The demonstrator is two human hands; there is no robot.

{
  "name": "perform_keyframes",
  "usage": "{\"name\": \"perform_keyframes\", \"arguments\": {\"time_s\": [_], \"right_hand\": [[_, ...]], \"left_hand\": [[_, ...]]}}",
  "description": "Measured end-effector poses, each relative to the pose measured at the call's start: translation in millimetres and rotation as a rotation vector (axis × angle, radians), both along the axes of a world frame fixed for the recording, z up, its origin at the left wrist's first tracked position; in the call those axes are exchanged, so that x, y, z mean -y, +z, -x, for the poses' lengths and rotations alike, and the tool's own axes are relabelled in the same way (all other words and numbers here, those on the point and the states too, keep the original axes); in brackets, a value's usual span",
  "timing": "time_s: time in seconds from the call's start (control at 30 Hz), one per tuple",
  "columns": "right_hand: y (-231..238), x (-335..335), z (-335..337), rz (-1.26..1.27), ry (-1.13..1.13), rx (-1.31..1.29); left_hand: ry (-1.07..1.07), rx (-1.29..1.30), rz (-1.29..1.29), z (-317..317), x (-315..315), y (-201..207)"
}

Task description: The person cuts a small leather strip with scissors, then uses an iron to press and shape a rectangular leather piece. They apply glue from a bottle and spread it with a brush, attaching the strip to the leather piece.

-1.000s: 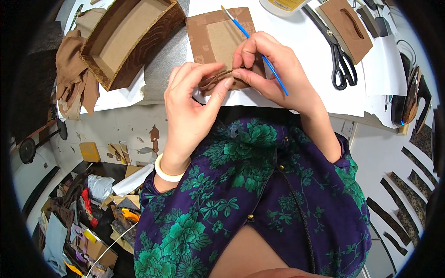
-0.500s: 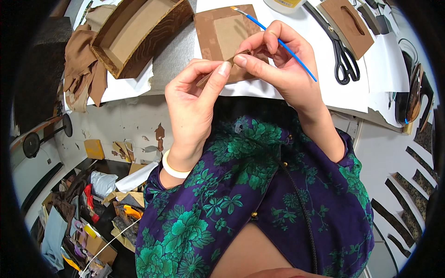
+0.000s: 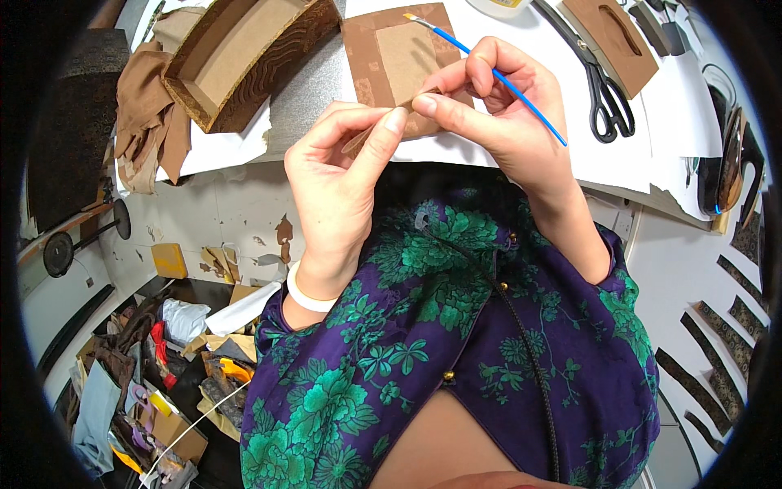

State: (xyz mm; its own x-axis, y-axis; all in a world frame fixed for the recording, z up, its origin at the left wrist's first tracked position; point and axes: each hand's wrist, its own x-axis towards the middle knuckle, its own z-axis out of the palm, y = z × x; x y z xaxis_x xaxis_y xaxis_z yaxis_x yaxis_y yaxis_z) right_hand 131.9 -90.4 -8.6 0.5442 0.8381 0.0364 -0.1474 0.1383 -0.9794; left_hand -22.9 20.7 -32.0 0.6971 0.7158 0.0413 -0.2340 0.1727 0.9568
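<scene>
A small brown strip of fabric or leather (image 3: 356,143) is pinched between my two hands above the table's front edge. My left hand (image 3: 336,191) closes thumb and forefinger on it, and part of the strip shows below those fingers. With thumb and forefinger my right hand (image 3: 521,130) grips its other end. A blue-handled paintbrush (image 3: 533,109) is tucked among the right hand's fingers, bristles pointing away to the upper left. Behind the hands lies a square brown panel with a beige centre (image 3: 364,61), its near part partly covered by my fingers.
A curved, open brown box (image 3: 244,106) stands left, beside crumpled brown cloth (image 3: 151,110). Black-handled scissors (image 3: 604,106) and a brown slotted block (image 3: 611,37) lie right. A pale container (image 3: 501,6) is at the back. Scraps (image 3: 155,391) fill the lower left; dark patterned strips (image 3: 700,379) are at right.
Both hands stay almost in place, still pinching the strip. The right hand and its paintbrush have shifted very slightly right.
</scene>
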Motion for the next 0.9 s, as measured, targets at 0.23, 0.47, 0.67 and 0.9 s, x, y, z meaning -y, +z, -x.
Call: {"name": "perform_keyframes", "arguments": {"time_s": [0.23,0.47,0.67,0.9], "right_hand": [[1.8,1.5,1.5,0.008,-0.002,-0.019],[-2.3,0.9,1.5,-0.041,-0.028,0.012],[-0.5,1.2,1.6,-0.018,-0.019,0.014],[-0.3,2.7,1.2,-0.034,-0.004,-0.004]], "left_hand": [[0.010,-0.026,-0.027,1.4,0.7,2.2],[0.015,-0.021,-0.053,3.0,0.7,2.9],[0.015,-0.004,-0.053,3.3,0.7,3.2],[0.016,-0.001,-0.095,4.0,1.3,2.1]]}}
